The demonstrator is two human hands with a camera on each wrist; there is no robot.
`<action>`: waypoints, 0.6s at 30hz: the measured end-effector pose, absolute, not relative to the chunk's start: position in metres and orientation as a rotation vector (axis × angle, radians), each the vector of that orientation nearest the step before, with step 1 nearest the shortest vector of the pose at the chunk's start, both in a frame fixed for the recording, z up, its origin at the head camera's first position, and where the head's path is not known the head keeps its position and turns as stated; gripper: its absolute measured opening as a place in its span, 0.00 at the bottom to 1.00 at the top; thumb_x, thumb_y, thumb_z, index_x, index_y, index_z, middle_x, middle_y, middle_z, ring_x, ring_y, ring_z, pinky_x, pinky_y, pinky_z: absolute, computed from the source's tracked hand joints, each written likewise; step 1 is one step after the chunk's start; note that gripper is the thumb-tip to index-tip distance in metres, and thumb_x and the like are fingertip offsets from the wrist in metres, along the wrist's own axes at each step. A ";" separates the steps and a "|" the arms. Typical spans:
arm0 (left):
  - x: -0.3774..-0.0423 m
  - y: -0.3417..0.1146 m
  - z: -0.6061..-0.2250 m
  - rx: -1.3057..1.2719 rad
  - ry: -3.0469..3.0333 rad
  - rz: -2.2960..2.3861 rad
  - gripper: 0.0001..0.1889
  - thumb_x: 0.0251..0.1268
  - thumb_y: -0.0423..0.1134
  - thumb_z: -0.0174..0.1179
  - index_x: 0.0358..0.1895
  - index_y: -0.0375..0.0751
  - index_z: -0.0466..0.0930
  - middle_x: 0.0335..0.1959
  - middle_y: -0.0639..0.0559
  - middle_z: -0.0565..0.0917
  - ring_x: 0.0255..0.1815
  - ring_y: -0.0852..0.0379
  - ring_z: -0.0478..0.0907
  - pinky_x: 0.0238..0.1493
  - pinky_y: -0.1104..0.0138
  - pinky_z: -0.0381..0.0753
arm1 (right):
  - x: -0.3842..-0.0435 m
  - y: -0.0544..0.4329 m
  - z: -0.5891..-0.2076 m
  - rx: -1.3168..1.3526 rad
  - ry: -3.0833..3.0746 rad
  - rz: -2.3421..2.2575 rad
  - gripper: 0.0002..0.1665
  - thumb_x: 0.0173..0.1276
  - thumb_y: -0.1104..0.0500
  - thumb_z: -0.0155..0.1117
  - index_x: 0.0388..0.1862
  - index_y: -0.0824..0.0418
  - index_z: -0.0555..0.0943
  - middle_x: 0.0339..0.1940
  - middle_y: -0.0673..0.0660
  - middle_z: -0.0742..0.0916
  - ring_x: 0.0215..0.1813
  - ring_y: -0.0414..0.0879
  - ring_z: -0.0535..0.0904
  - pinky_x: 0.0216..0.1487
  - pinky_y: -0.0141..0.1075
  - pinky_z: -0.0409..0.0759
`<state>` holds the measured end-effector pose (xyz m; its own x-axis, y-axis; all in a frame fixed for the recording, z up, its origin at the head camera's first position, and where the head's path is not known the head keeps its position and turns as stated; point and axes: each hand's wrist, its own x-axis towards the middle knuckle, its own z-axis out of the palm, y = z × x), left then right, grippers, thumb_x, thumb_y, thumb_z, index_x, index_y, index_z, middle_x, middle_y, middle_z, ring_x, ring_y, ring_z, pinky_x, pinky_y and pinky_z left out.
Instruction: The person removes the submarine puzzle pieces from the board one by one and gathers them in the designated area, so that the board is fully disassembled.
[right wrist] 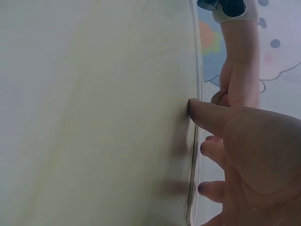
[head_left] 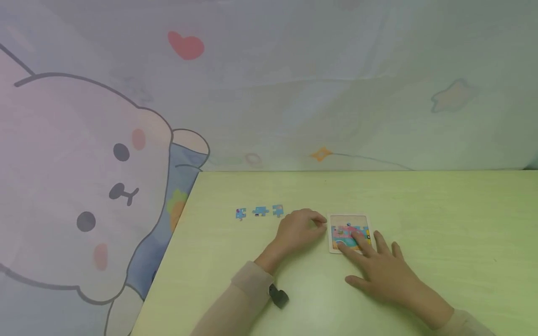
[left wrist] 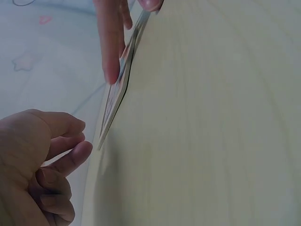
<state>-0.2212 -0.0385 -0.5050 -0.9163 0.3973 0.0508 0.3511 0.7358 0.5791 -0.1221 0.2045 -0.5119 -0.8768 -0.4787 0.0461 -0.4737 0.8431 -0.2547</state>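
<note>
Left hand: near the middle of the frame, right of centre; this hand (head_left: pixel 298 229) comes from the bottom edge, fingers loosely bent towards the thumb, grasping nothing, just beside the board's left edge.
Right hand: lower right; this hand (head_left: pixel 386 275) is spread and released, thumb out to the side, index and middle fingers over the board; whether every fingertip touches, I cannot tell.
Puzzle board: right of centre; the square board (head_left: pixel 349 219) lies flat, partly filled with coloured pieces, its top strip bare.
In the way: the right fingers hide part of the lower picture; the left hand sits between board and loose pieces.
Loose pieces: three blue pieces (head_left: pixel 260 211) in a row, left of the left hand.
Around: pale table (head_left: pixel 462 242); printed backdrop (head_left: pixel 294 93) across the top.
</note>
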 end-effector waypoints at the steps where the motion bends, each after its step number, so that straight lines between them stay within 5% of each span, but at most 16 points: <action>1: -0.222 -0.035 -0.506 0.628 2.852 0.907 0.10 0.69 0.46 0.64 0.48 0.57 0.91 0.39 0.71 0.85 0.45 0.68 0.82 0.40 0.69 0.79 | -0.122 0.204 -0.512 -0.775 2.998 -0.403 0.43 0.70 0.33 0.66 0.80 0.41 0.68 0.81 0.63 0.67 0.74 0.82 0.59 0.58 0.81 0.61; 6: -0.226 -0.023 -0.512 0.679 2.832 0.775 0.11 0.69 0.49 0.65 0.50 0.58 0.91 0.37 0.71 0.82 0.36 0.71 0.77 0.34 0.71 0.75 | -0.122 0.201 -0.512 -0.778 3.001 -0.406 0.42 0.71 0.34 0.65 0.80 0.41 0.69 0.81 0.63 0.67 0.73 0.82 0.59 0.57 0.81 0.62; 18: -0.225 -0.015 -0.510 0.686 2.874 0.623 0.10 0.69 0.51 0.66 0.49 0.58 0.91 0.37 0.66 0.81 0.37 0.67 0.77 0.33 0.69 0.75 | -0.121 0.201 -0.510 -0.759 2.989 -0.394 0.41 0.71 0.34 0.64 0.80 0.41 0.69 0.81 0.63 0.67 0.74 0.83 0.58 0.56 0.81 0.62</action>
